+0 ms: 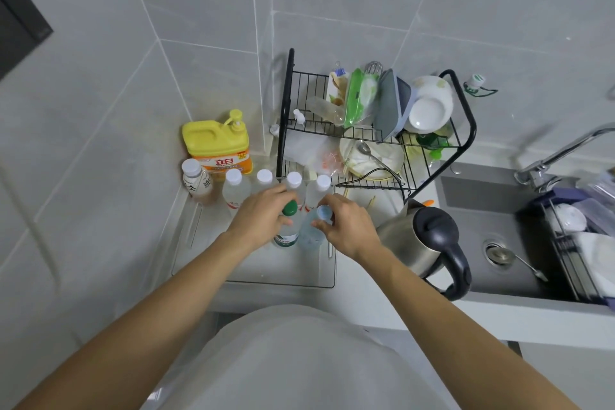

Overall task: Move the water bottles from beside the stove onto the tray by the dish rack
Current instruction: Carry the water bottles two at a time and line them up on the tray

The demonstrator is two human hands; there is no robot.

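Observation:
A clear tray lies on the counter in front of the black dish rack. Several white-capped water bottles stand in a row along its far edge. My left hand grips a green-capped bottle standing on the tray. My right hand holds a pale blue-capped bottle right beside it, also on the tray. The two bottles touch or nearly touch.
A yellow detergent jug stands in the corner behind the tray, with a tea bottle beside it. A steel kettle sits right of the tray. The sink and tap lie further right.

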